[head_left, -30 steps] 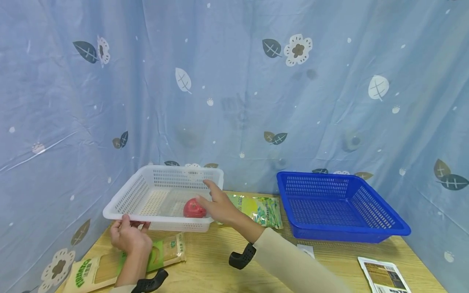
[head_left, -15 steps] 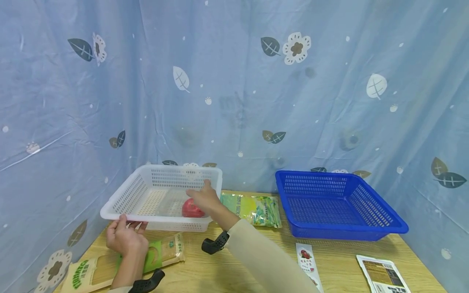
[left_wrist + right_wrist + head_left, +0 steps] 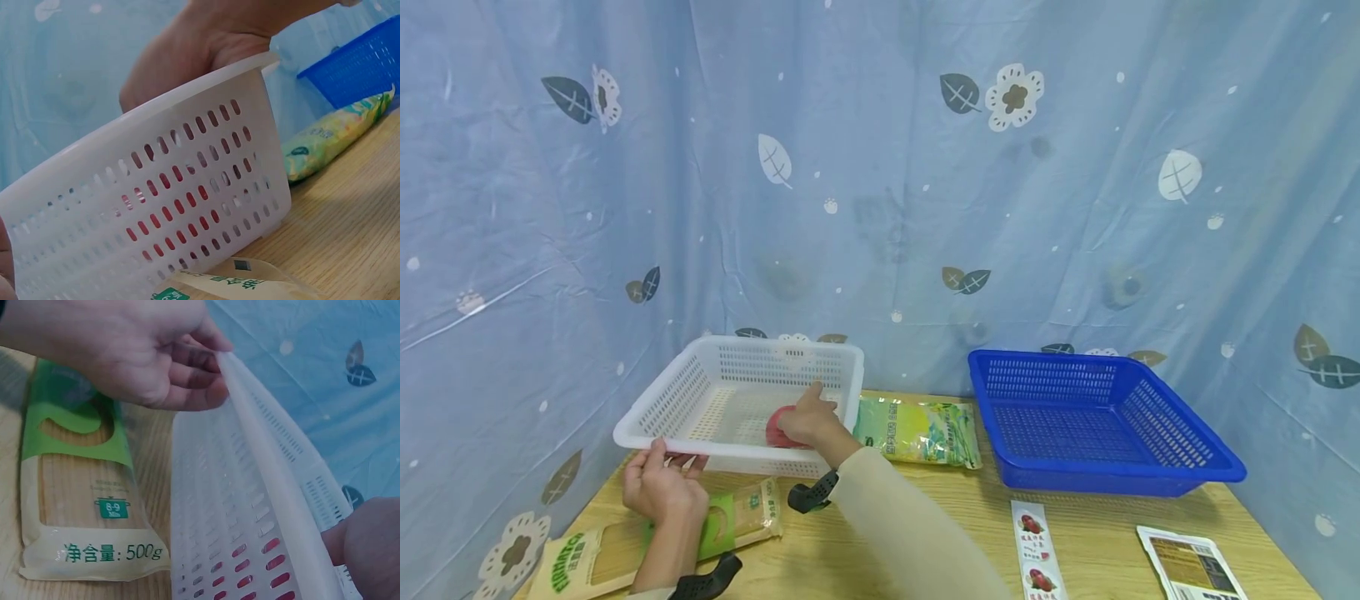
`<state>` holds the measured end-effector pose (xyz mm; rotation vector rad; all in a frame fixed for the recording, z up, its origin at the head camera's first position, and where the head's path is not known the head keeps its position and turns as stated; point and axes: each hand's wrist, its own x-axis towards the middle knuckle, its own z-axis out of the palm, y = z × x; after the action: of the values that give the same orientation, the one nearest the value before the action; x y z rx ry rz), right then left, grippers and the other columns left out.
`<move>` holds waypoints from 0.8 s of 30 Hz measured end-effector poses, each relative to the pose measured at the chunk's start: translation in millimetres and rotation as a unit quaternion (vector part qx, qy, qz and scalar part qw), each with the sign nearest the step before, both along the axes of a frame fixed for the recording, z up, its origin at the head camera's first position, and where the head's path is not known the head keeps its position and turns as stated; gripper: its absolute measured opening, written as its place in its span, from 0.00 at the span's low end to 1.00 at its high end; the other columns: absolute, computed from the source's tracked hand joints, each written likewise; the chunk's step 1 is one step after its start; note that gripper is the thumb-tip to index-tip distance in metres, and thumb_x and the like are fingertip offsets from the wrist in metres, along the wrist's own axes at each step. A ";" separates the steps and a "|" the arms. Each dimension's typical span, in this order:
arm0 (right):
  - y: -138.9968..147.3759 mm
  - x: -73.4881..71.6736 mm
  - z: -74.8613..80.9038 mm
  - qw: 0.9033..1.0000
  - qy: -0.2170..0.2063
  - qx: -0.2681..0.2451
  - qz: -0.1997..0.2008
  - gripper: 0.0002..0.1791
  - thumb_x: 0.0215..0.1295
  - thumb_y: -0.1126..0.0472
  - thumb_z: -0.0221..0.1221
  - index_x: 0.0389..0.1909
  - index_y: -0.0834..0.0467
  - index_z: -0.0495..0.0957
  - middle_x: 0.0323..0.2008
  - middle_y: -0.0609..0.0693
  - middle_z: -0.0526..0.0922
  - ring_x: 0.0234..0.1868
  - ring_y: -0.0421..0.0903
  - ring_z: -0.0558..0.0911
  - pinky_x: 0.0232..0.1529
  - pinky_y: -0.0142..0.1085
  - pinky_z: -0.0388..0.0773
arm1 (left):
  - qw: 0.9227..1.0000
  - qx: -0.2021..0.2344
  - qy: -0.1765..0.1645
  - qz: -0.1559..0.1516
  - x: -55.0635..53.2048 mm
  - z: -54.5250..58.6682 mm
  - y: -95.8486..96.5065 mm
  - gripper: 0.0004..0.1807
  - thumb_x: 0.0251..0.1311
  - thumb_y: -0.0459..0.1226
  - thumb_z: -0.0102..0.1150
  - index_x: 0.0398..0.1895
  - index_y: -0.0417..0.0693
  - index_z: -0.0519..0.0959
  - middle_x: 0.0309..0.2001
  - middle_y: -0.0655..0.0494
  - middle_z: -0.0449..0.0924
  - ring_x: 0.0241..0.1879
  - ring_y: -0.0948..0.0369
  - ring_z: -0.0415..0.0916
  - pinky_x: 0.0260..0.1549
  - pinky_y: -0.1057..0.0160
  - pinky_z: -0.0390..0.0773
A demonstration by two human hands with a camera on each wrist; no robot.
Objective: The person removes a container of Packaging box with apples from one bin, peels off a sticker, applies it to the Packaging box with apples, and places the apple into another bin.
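My left hand (image 3: 664, 492) holds the front rim of a white plastic basket (image 3: 647, 442), thumb on top and fingers underneath. The right wrist view shows that left hand (image 3: 144, 362) pinching the rim from outside. Inside the basket's near right corner, my right hand (image 3: 814, 421) lies over a red round fruit (image 3: 777, 429), its thumb against it and other fingertips hidden. In the left wrist view, the right hand (image 3: 194, 53) reaches over the rim. Red shows through the basket's slots. A sheet of clear plastic (image 3: 741, 417) lies left of the fruit.
A yellow-green packet (image 3: 917, 429) lies right of the white basket, then a blue basket (image 3: 1112, 479). In front are a noodle packet (image 3: 617, 554), a fruit sticker strip (image 3: 1037, 550) and a white-edged pouch (image 3: 1191, 567). A blue curtain (image 3: 880, 208) hangs behind the table.
My right hand has moved left and down onto the fruit, covering more of it. The fruit has shifted slightly left in the basket. The left hand keeps its hold on the rim.
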<state>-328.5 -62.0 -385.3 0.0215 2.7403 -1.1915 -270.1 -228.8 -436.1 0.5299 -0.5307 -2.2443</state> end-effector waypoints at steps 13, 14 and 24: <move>0.4 -17.5 -9.1 0.995 0.053 -0.087 -0.008 0.40 0.57 0.62 0.70 0.72 0.49 0.69 0.61 0.57 0.79 0.52 0.53 0.81 0.52 0.51 0.81 | 1.000 -0.002 0.000 -0.010 0.3 0.3 2.1 0.06 0.72 0.34 0.57 0.45 0.39 0.74 0.42 0.48 0.79 0.17 0.57 0.78 0.14 0.60 0.82; 0.6 -18.1 -9.0 0.993 0.045 -0.108 -0.005 0.39 0.58 0.62 0.70 0.72 0.48 0.70 0.62 0.57 0.78 0.45 0.51 0.81 0.46 0.48 0.82 | 1.000 -0.002 -0.001 -0.011 0.3 0.2 2.0 0.06 0.72 0.34 0.57 0.45 0.39 0.74 0.42 0.48 0.79 0.17 0.57 0.78 0.14 0.60 0.82; -0.6 -12.1 -6.1 0.967 -0.013 -0.253 0.009 0.37 0.64 0.67 0.66 0.73 0.45 0.70 0.64 0.59 0.77 0.16 0.40 0.64 0.16 0.29 0.65 | 1.000 0.012 -0.013 -0.018 -0.5 -1.6 -1.3 0.06 0.71 0.35 0.59 0.43 0.41 0.75 0.40 0.50 0.78 0.17 0.58 0.77 0.14 0.60 0.82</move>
<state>-340.6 -62.5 -391.4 -0.0463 2.3266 -1.8280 -270.6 -230.1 -437.7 0.5666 -0.5309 -2.2828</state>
